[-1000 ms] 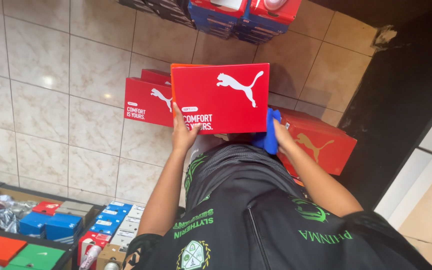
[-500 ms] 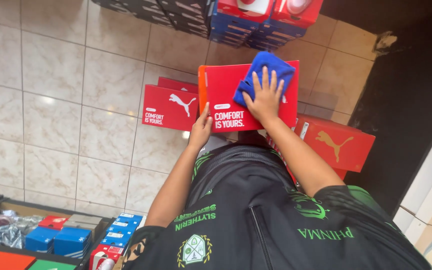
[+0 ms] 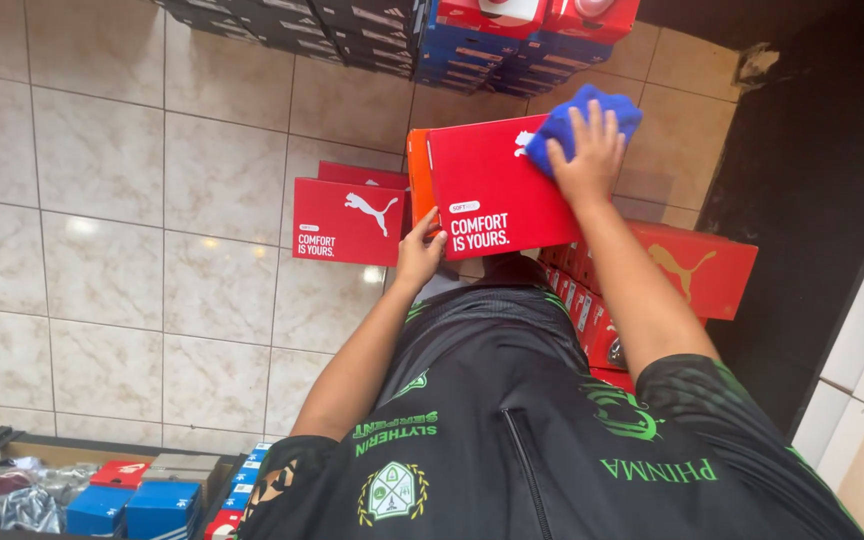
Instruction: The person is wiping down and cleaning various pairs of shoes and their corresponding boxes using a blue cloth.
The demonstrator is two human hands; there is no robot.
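Note:
I hold a red shoe box [image 3: 497,190] flat in front of my waist, its lid facing up. My left hand [image 3: 418,250] grips the box's near left corner from below. My right hand [image 3: 588,155] presses a blue cloth [image 3: 580,122] onto the lid's far right corner, fingers spread over it. The cloth covers part of the white animal logo on the lid.
Another red shoe box [image 3: 350,220] lies on the beige tiled floor to the left. More red boxes [image 3: 697,265] lie at the right beside a dark wall. Stacked dark, blue and red boxes [image 3: 402,30] stand at the top. A bin of small blue and red packs [image 3: 127,495] sits bottom left.
The box went from upright to lying flat. My right hand came off its right edge with the blue cloth, onto the lid, then slid to the far right corner. My left hand kept its grip.

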